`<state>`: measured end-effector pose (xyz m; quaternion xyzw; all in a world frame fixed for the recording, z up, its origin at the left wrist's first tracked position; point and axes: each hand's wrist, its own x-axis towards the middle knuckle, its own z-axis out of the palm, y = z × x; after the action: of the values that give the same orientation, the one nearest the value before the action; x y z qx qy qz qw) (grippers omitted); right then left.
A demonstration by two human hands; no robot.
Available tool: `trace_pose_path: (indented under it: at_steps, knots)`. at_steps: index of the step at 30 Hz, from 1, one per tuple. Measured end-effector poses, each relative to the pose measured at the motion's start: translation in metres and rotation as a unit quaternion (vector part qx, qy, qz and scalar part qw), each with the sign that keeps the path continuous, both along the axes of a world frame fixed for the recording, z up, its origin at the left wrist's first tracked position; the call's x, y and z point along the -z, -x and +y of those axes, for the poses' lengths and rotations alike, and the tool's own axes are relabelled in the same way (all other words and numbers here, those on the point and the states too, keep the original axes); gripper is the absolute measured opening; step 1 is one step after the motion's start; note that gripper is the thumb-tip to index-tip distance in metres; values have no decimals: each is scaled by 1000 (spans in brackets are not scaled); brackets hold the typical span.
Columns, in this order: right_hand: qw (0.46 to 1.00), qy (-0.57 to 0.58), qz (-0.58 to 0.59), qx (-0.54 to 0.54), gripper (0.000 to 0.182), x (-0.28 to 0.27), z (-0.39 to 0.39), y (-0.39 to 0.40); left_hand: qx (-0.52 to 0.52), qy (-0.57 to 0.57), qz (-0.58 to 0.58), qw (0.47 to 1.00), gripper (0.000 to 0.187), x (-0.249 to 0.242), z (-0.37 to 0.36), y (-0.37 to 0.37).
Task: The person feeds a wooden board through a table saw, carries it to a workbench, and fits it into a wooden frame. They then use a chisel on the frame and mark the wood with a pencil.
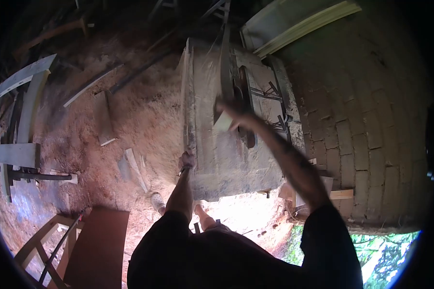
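Gripping a long board [225,67] over a worn table [226,180]

Your right hand [234,115], blurred, looks closed around the board's near end, mid-table; your left hand [188,160] curls its fingers over the table's left edge. For good control, you'd best keep the board flat and your right fingers clear of the dark, narrow piece [246,84] just right. Farther out, crumbly reddish ground [152,113] spreads left; rough rectangular bricks [345,135] lie right.

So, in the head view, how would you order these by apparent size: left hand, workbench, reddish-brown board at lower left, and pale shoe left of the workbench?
1. Workbench
2. Reddish-brown board
3. Left hand and pale shoe: too alike to rank
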<state>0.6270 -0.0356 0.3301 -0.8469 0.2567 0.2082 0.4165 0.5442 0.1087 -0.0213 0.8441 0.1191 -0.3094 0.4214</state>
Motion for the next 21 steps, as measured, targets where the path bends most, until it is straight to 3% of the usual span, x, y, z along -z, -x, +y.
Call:
trace_pose_path:
  at_steps: [1, 2, 3, 4, 6, 7, 8, 9, 10, 12, 14, 16, 18, 19, 20, 21]
  knots:
    - [950, 171, -132, -225, 44, 43, 7, 27, 27, 44, -21, 998, 72, 17, 9, -5]
    - [871, 322, -148, -339, 41, 88, 24, 58, 52, 86, -42, 994, 71, 32, 17, -11]
    - [755, 471, -176, -421, 41, 132, 42, 89, -1, 113, -99, 989, 69, 41, 30, -13]
    - [813, 402, -163, -389, 47, 143, 74, 123, -13, 182, -83, 980, 69, 48, 41, -19]
    - [949, 233, -126, -169, 79, 148, 147, 184, -34, 313, -45, 948, 68, 53, 69, -27]
    - [978, 154, -132, -42, 97, 149, 184, 215, -93, 417, 175, 887, 70, -55, 97, -16]
    - [983, 117, -142, -30, 96, 172, 207, 247, -87, 413, 199, 885, 67, -90, 107, 2]
    - [985, 119, -120, -26, 91, 167, 229, 263, 73, 433, 248, 864, 58, -35, 117, 8]
    - [988, 122, -97, -22, 87, 161, 250, 278, 28, 433, 9, 901, 45, -2, 109, 48]
    - [991, 118, -50, -39, 81, 152, 263, 309, 115, 403, 80, 905, 36, -44, 146, 72]
    - [992, 91, -20, -82, 78, 161, 240, 336, 93, 396, 78, 910, 31, -84, 174, 96]
    - [991, 59, 4, -119, 75, 181, 218, 360, 122, 370, -93, 916, 44, -48, 205, 128]
    - [989, 31, 23, -144, 72, 200, 206, 378, 107, 266, -112, 951, 52, -67, 223, 140]
    - [987, 17, 31, -154, 71, 210, 203, 385, 75, 172, -47, 981, 52, -134, 232, 135]
    - [986, 6, 41, -161, 70, 218, 200, 393, 41, 74, 18, 996, 52, -171, 240, 135]
    - [985, -4, 45, -166, 68, 226, 200, 397, 77, 26, -79, 994, 62, -134, 259, 151]
